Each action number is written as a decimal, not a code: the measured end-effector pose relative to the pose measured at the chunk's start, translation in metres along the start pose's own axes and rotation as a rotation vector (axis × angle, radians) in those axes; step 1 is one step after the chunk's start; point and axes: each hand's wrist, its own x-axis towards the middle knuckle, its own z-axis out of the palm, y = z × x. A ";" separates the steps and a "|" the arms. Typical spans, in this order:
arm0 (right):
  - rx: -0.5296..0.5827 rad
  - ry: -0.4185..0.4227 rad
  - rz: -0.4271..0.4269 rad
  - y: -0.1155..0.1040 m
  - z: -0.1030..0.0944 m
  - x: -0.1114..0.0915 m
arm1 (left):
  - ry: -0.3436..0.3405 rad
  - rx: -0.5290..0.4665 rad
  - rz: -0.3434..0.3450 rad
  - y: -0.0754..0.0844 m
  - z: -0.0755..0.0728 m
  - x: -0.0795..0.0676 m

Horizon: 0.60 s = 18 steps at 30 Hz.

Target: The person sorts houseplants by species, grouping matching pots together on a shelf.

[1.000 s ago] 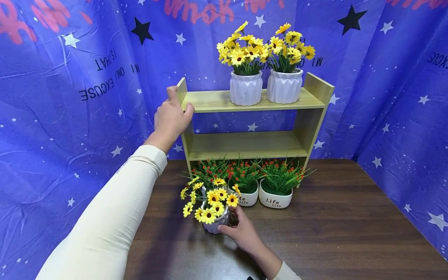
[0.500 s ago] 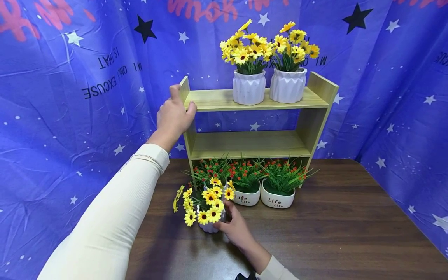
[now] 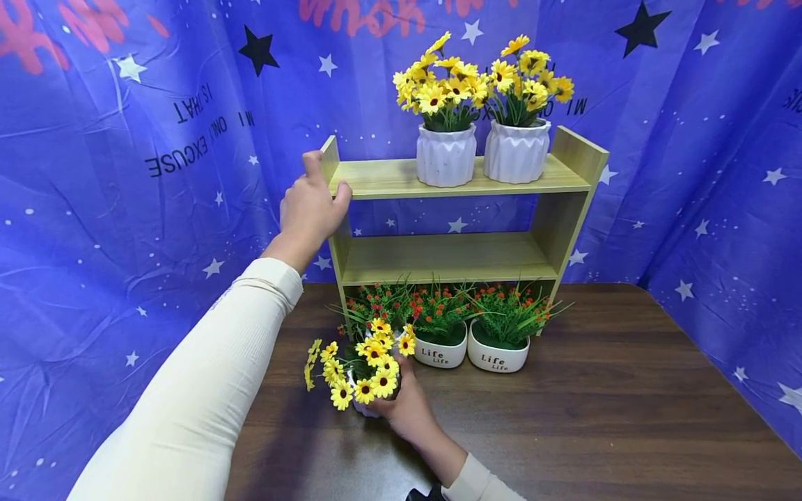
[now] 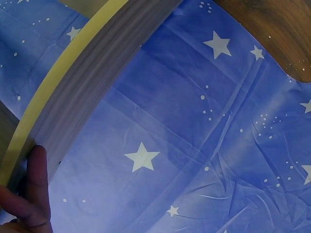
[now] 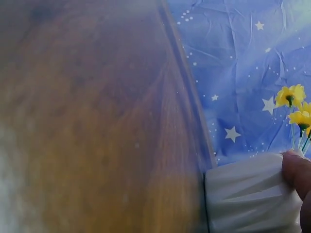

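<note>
My left hand (image 3: 310,209) grips the upper left side panel of a light wooden shelf (image 3: 447,257). One finger lies along the panel's outer face (image 4: 63,111) in the left wrist view. Low at the front left, my right hand (image 3: 410,407) holds a white ridged flowerpot (image 5: 248,194) of yellow daisies (image 3: 376,355) by its right side. The daisies hide most of that pot in the head view; whether its base touches the table cannot be seen. Two similar pots of yellow daisies, a left one (image 3: 446,156) and a right one (image 3: 516,153), stand on the top board.
White "Life" planters with red-flowered greenery stand in a row at the shelf's foot: a right one (image 3: 499,348), a middle one (image 3: 441,348), and a left plant (image 3: 376,303) partly hidden by the daisies. A brown wooden table (image 3: 595,417) lies beneath; a blue star-printed curtain (image 3: 156,229) hangs behind.
My right hand and its daisy pot have shifted left, and the flowers have turned and lean further left. My left hand has stayed on the shelf panel.
</note>
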 end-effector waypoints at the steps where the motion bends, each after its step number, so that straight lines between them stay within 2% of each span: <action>1: -0.010 0.008 0.005 0.000 0.001 0.000 | 0.001 0.000 -0.001 0.000 0.000 0.000; 5: -0.005 0.042 0.030 0.002 0.003 0.000 | 0.004 -0.002 -0.005 0.000 0.000 -0.002; 8: 0.041 0.061 0.040 0.003 0.003 0.000 | 0.005 -0.005 -0.005 0.000 0.000 -0.003; 18: 0.097 0.080 -0.015 0.002 0.001 0.000 | 0.008 -0.002 -0.007 0.001 0.000 -0.002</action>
